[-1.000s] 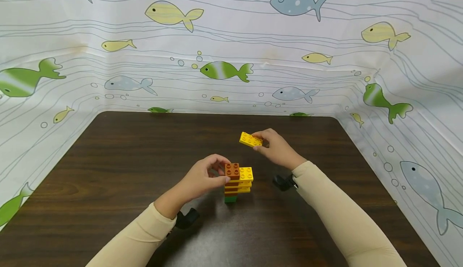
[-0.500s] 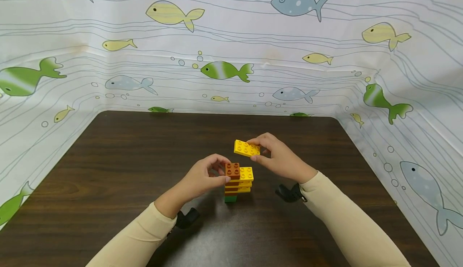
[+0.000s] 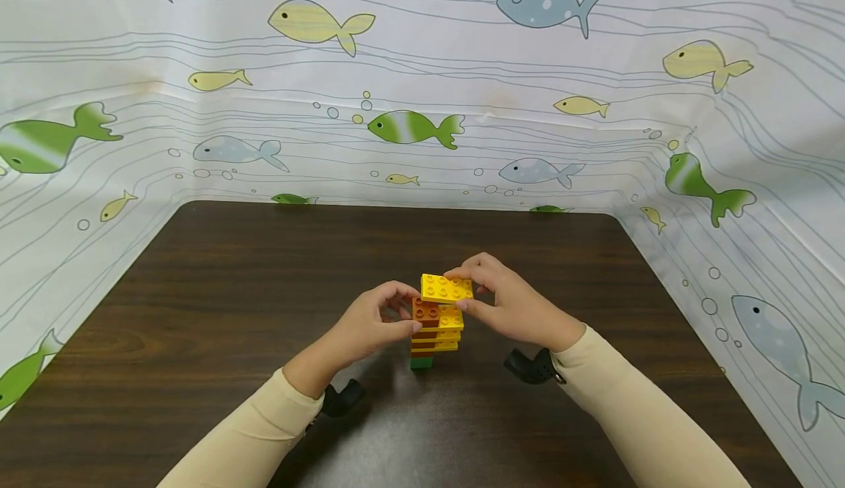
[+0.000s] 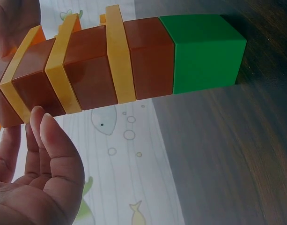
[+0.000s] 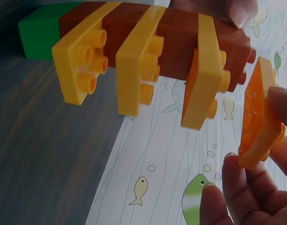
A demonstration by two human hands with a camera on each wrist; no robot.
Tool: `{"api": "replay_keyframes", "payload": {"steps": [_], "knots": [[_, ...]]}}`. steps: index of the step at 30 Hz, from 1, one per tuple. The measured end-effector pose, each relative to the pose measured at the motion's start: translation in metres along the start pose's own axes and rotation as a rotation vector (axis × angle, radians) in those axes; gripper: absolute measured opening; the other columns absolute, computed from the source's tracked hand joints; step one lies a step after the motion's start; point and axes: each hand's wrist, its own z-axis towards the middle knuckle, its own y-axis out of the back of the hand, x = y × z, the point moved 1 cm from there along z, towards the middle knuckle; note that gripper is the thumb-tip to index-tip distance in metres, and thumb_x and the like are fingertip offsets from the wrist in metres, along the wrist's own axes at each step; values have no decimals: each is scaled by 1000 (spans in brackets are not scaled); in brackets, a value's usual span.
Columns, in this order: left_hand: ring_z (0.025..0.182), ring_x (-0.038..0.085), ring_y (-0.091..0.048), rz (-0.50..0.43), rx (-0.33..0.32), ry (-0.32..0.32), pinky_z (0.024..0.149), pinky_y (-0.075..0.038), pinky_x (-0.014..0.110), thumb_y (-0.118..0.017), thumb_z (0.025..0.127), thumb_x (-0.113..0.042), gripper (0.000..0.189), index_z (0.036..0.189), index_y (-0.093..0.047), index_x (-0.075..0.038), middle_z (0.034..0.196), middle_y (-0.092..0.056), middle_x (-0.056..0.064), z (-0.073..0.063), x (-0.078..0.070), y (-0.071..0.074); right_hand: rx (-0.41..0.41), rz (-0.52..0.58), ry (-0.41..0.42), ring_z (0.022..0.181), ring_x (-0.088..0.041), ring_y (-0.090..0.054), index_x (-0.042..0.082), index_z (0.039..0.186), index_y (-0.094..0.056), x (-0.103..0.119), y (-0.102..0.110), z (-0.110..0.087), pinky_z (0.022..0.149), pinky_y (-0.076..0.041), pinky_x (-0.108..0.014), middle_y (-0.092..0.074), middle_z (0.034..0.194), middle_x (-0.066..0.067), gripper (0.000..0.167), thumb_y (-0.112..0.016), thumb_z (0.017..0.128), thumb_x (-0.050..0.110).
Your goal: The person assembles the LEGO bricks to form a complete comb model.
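Note:
A tower of building bricks stands on the table, with a green brick [image 3: 421,363] at its base. Above it, brown bricks alternate with three thin yellow bricks [image 5: 129,79] that jut out to the right. My left hand [image 3: 370,321] holds the tower near its top, thumb and fingers on either side of the uppermost brown brick [image 3: 425,316]. Between thumb and fingers of my right hand [image 3: 511,301] is another thin yellow brick [image 3: 444,289], pinched by its right end. In the right wrist view this brick [image 5: 258,117] is slightly apart from the top brown brick's studs.
The dark wooden table [image 3: 277,253] extends around the tower on all sides. A white fish-patterned sheet [image 3: 422,55] rises behind it and along both sides. Black wrist cameras are strapped at both cuffs.
My right hand has brought its yellow brick leftward and nearer, from behind and right of the tower to over its top. The left hand and the tower have stayed in place.

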Motion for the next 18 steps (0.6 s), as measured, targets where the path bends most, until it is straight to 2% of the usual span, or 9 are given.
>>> {"api": "replay_keyframes", "payload": {"steps": [6, 11, 18], "knots": [[89, 23, -54, -18, 4, 14, 73, -48, 33, -68, 87, -15, 40, 122, -55, 0, 106, -58, 10, 0, -1, 0, 29, 3, 16, 100, -18, -49, 11, 129, -59, 5, -1, -3, 76, -48, -36, -51, 116, -1, 41, -69, 89, 11], [89, 23, -55, -26, 12, 6, 73, -48, 34, -67, 88, -16, 39, 121, -55, 0, 106, -57, 11, 0, -1, 1, 38, -5, 36, 99, -16, -48, 10, 129, -59, 6, -2, -2, 77, -47, -31, -51, 116, -1, 42, -69, 89, 11], [87, 24, -56, -37, 20, -6, 72, -48, 35, -67, 88, -16, 39, 120, -55, 1, 105, -57, 11, 0, -1, 2, 48, -15, 75, 99, -18, -49, 7, 129, -59, 7, -5, -2, 78, -46, -30, -51, 114, -3, 41, -69, 89, 11]]}}
